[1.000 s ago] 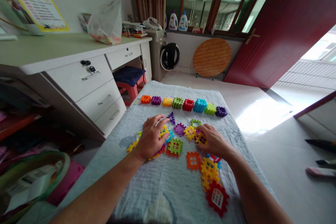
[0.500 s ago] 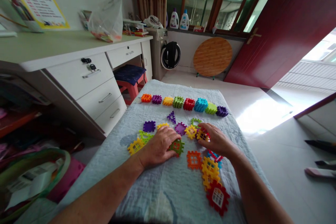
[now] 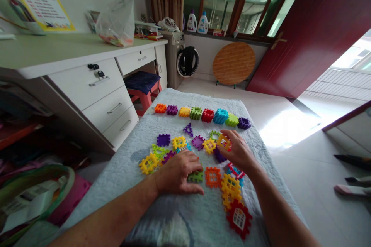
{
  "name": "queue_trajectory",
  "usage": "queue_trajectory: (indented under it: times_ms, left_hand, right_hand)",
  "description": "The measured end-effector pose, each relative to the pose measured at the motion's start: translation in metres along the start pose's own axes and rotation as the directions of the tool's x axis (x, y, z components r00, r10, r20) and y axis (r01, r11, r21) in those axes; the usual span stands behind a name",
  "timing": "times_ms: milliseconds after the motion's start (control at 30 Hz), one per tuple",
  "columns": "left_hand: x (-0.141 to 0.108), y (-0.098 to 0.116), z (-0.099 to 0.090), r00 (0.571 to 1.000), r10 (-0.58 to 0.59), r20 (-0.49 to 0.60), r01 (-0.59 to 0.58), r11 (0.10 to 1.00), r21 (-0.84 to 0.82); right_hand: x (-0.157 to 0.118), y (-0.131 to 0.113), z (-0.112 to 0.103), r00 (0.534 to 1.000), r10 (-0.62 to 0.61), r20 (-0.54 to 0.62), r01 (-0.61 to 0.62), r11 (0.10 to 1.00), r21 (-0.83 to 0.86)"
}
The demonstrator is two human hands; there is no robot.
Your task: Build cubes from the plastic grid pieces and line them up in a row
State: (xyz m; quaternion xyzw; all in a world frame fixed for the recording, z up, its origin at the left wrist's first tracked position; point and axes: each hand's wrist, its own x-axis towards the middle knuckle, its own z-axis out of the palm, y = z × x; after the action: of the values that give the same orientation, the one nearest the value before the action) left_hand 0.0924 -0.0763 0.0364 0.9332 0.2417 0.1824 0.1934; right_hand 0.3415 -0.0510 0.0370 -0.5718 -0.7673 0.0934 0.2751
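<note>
Low over the cloth, my left hand (image 3: 181, 173) is open, its thumb stretched away from the fingers. A green notched tile (image 3: 196, 176) lies partly hidden under it. My right hand (image 3: 239, 148) pinches a yellow window tile (image 3: 223, 142), lifted and tilted above a dark purple tile (image 3: 219, 155). Around the hands lie an orange window tile (image 3: 213, 177), a yellow window tile (image 3: 179, 142), a purple tile (image 3: 198, 142) and a yellow tile (image 3: 209, 146). A red window tile (image 3: 239, 218) is nearest me, beside overlapping yellow tiles (image 3: 231, 189).
Colour-sorted stacks, including a red stack (image 3: 208, 115) and a blue stack (image 3: 220, 116), form a row across the far part of the cloth (image 3: 162, 216). A desk (image 3: 72, 50) stands left, with a stool (image 3: 143, 85) beneath. Behind are a washing machine (image 3: 175, 58) and a round tabletop (image 3: 234, 63).
My left hand has moved down and spread its thumb, leaving the green tile on the cloth. My right hand has raised the yellow window tile slightly, uncovering the dark purple tile.
</note>
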Motion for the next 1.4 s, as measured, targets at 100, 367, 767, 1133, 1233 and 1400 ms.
queue_trajectory:
  times_ms: [100,367,767,1133,1233,1400]
  left_hand:
    - [-0.002,-0.003,-0.001,0.994,-0.027,-0.107,0.024,0.999,-0.026]
    - [-0.01,-0.018,-0.01,0.902,-0.189,-0.389,0.183,0.982,-0.051]
    - [-0.01,-0.02,-0.011,0.897,-0.194,-0.398,0.186,0.981,-0.059]
    - [-0.01,-0.021,-0.01,0.876,-0.21,-0.433,0.187,0.978,-0.096]
    - [-0.01,-0.021,-0.01,0.876,-0.204,-0.437,0.181,0.979,-0.094]
    - [-0.011,-0.023,-0.011,0.874,-0.201,-0.443,0.18,0.98,-0.089]
  right_hand:
    - [0.002,-0.008,0.012,1.0,-0.018,-0.019,0.018,0.999,0.031]
    - [0.007,-0.029,0.043,0.999,0.021,0.046,-0.016,0.994,-0.11]
    - [0.003,-0.026,0.038,0.997,0.047,0.06,-0.024,0.941,-0.336]
    - [0.004,-0.025,0.036,0.99,-0.139,-0.03,0.14,0.99,0.03]
    - [0.001,-0.021,0.033,0.997,-0.077,0.009,0.077,0.997,0.022]
    - [-0.001,-0.012,0.027,0.997,0.021,0.072,-0.013,0.995,-0.102]
